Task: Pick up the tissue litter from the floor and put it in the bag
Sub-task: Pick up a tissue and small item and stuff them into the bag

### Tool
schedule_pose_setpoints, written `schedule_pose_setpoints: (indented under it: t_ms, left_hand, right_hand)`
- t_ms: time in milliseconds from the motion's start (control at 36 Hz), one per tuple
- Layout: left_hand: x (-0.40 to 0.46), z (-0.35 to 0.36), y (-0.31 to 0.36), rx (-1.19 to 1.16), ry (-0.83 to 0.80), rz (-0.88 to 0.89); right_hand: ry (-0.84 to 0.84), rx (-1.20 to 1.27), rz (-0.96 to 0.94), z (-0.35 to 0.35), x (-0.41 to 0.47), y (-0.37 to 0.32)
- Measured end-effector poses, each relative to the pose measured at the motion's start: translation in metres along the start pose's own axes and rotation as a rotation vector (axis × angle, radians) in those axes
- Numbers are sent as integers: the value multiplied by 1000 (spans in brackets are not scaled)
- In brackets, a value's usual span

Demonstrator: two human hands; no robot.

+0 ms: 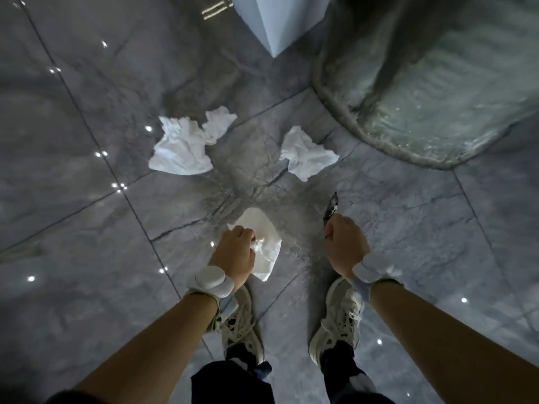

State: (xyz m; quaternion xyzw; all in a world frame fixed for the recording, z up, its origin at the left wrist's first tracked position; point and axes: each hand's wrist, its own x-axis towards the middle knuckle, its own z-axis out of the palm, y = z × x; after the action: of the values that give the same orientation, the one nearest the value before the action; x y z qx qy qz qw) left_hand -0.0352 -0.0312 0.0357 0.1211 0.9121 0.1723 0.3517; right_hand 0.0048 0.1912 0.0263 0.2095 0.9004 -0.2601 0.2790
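Three crumpled white tissues lie on the grey marble floor. The nearest tissue [267,243] is just in front of my feet, and my left hand [236,252] is closed on its crumpled middle. A larger tissue [186,144] lies further out on the left, and a third tissue [306,154] on the right. My right hand [345,243] is shut in a fist around a thin, dark, crinkled thing [331,208] that sticks out beyond the fingers; it may be the bag, but only a strip shows.
A shaggy grey rug [423,91] covers the floor at the upper right. A white pillar or furniture corner [274,21] stands at the top centre. My two light sneakers [242,325] are planted below my hands. Ceiling lights glint off the glossy tiles.
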Motion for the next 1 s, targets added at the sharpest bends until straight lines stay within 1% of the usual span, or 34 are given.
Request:
schedule_pose_setpoints:
  t_ms: [28,56,83,139,167,222,250,306,333,389,417,472,500,583,611,694,778,833,861,1000]
  left_hand:
    - [-5,2,1,16,-20,1]
    - [-12,-20,12,5,2,0]
    - [-17,-21,14,6,-20,-9]
    - [-36,-66,33,13,4,-3]
    - [-41,-67,35,36,-11,-5]
    - [-59,-110,51,33,15,6]
    - [-62,-111,51,39,13,1]
    - [-82,-150,68,36,36,3]
    - [-85,-152,70,35,39,-2]
    - [-111,-197,85,26,70,-15]
    - [-115,-196,88,46,55,-10]
    - [-134,-234,100,77,59,-3]
    - [-138,-232,103,89,59,9]
    - [-170,-277,118,79,94,8]
    - [-173,-276,118,80,97,17]
    - [-190,-308,128,47,128,30]
    - [-204,-320,134,47,119,55]
    - [-219,-342,139,53,120,79]
    - [-219,-341,139,66,125,91]
    - [-233,-385,144,35,175,117]
  right_hand:
    - [-19,-19,-8,1,-5,0]
    - [-3,-28,-26,-21,-13,-15]
    - [-20,-22,-20,-22,-17,-19]
    - [4,25,-24,-68,-36,-48]
    - [-2,47,-22,-70,-40,-52]
    - [23,79,-49,-112,-57,-81]
    - [10,90,-55,-112,-60,-84]
    - [16,103,-70,-149,-80,-110]
    - [6,112,-69,-151,-81,-112]
    - [14,99,-102,-193,-103,-143]
    - [24,95,-107,-195,-107,-145]
    - [75,108,-121,-232,-126,-174]
    - [75,104,-125,-232,-130,-174]
    - [142,117,-148,-275,-164,-205]
    - [146,120,-166,-276,-169,-206]
    - [126,114,-211,-304,-187,-229]
    - [115,98,-223,-310,-203,-243]
    - [120,54,-226,-325,-217,-261]
    - [113,31,-236,-325,-216,-265]
    - [205,4,-274,-351,-232,-298]
